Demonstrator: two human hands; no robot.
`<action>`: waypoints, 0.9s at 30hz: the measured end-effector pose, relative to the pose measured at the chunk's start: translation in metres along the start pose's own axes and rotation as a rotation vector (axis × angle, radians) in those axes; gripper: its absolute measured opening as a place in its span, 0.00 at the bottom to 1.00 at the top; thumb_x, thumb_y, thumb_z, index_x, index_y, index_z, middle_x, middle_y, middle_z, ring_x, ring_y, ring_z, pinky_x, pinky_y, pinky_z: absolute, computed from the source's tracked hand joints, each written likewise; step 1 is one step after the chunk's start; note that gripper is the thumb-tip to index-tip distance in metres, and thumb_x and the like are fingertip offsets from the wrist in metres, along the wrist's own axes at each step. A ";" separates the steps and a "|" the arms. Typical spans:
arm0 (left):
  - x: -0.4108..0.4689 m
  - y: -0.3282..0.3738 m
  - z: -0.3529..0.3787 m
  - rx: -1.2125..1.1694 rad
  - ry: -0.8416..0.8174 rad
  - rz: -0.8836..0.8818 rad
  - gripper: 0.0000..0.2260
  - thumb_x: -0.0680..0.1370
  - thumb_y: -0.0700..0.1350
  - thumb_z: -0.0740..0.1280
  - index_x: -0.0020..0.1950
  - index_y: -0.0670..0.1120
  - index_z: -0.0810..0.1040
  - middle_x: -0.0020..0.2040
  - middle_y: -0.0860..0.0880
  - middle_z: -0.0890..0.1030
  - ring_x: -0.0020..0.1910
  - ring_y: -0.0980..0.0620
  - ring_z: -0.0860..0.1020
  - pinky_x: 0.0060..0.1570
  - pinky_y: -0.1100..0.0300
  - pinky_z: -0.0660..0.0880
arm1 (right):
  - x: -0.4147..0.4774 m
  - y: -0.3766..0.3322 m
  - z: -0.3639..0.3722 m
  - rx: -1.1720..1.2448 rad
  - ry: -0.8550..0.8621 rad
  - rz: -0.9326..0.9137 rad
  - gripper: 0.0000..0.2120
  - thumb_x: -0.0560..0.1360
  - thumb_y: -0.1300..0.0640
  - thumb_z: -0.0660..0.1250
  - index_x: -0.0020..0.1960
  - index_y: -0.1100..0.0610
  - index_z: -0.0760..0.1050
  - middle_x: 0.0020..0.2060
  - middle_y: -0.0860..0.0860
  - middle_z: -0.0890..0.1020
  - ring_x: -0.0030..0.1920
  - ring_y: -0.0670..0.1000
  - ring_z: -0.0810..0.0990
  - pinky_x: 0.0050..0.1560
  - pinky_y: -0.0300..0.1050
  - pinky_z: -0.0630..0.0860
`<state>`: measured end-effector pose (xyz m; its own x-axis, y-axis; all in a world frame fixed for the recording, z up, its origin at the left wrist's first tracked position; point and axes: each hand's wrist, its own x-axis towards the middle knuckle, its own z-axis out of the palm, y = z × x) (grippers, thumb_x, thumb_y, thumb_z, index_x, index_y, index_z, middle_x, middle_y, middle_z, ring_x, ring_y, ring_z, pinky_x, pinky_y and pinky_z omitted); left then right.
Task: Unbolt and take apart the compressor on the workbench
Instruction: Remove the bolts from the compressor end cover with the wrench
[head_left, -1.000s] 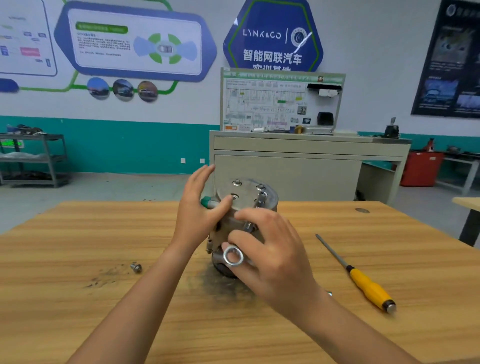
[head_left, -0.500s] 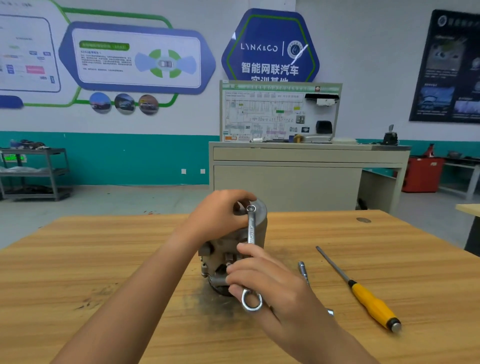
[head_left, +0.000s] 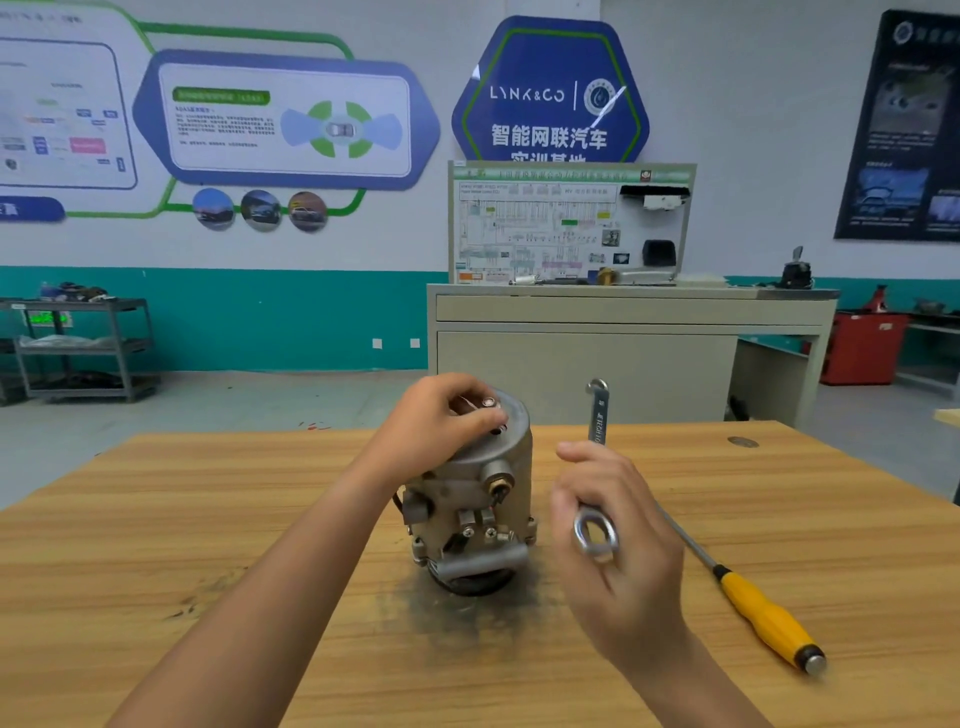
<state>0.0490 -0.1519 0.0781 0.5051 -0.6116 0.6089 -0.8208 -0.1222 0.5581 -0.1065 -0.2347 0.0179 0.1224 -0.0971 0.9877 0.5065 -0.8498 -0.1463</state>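
Workbench (head_left: 156, 519): wooden top, with a dark greasy smear (head_left: 415, 613) under the compressor, spreading towards 6 o'clock.
Left hand (head_left: 441, 421): rests on the compressor's top cover, fingertips curled and pinching a bolt (head_left: 489, 402) there.
Compressor (head_left: 478, 499): stands on end mid-bench, its fittings facing me.
Right hand (head_left: 618, 540): at the compressor's 3 o'clock, apart from it, clamped round a combination wrench (head_left: 598, 415).
Wrench: upright, open end at 12 o'clock, ring end at 6 below my fingers.
Screwdriver (head_left: 763, 618): yellow handle, flat on the bench at the compressor's 4 o'clock, shaft running towards 11 behind my right hand.
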 end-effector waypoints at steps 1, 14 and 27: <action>0.000 0.000 -0.002 -0.085 0.036 -0.018 0.05 0.74 0.43 0.71 0.42 0.51 0.77 0.39 0.54 0.77 0.35 0.66 0.73 0.36 0.74 0.68 | 0.001 0.006 0.004 -0.044 -0.011 0.054 0.13 0.79 0.55 0.58 0.40 0.62 0.71 0.38 0.53 0.77 0.53 0.45 0.75 0.53 0.35 0.71; -0.100 -0.131 -0.099 -0.066 0.265 -0.452 0.02 0.77 0.41 0.67 0.45 0.47 0.77 0.40 0.47 0.81 0.40 0.50 0.80 0.41 0.60 0.75 | 0.001 0.037 0.035 -0.170 -0.409 0.298 0.14 0.76 0.61 0.61 0.61 0.59 0.75 0.60 0.52 0.77 0.67 0.48 0.68 0.63 0.31 0.58; -0.132 -0.203 -0.074 0.612 -0.208 -0.555 0.04 0.75 0.52 0.69 0.48 0.54 0.77 0.49 0.52 0.80 0.40 0.57 0.73 0.36 0.68 0.66 | 0.000 0.031 0.031 -0.150 -0.447 0.321 0.16 0.77 0.53 0.58 0.62 0.58 0.75 0.61 0.48 0.76 0.67 0.43 0.66 0.63 0.27 0.57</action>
<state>0.1682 0.0120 -0.0735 0.8667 -0.4623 0.1875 -0.4987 -0.8112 0.3053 -0.0641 -0.2449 0.0120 0.6156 -0.1615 0.7714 0.2620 -0.8811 -0.3936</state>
